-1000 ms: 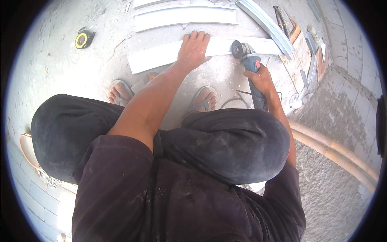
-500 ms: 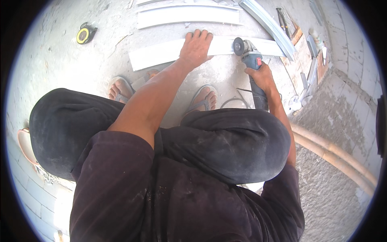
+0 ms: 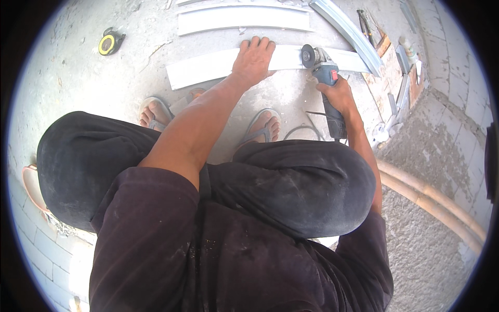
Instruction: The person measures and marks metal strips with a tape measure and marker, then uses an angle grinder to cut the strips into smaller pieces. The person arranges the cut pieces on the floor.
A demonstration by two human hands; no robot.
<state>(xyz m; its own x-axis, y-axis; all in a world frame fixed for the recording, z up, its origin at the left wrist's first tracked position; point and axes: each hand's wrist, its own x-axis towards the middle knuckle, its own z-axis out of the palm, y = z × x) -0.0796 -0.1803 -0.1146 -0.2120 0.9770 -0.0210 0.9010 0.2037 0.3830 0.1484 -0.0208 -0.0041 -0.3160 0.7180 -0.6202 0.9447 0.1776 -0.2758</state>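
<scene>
I'm squatting, knees up, sandals flat on the dusty concrete floor (image 3: 104,88). My right hand (image 3: 340,96) is wrapped around the grinder (image 3: 325,78), its disc at the white strip's (image 3: 208,66) near edge; no cut shows through yet, I'd say it's barely begun. My left hand (image 3: 253,60) lies flat, fingers spread, pinning the strip. Beyond, a second strip (image 3: 244,20), a tape measure (image 3: 108,43) left, block wall (image 3: 457,109) right.

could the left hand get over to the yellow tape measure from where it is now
Probably yes. The left hand lies flat on the white strip, and the tape measure sits farther left on bare concrete floor with nothing between. It would have to let go of the strip, though.
</scene>
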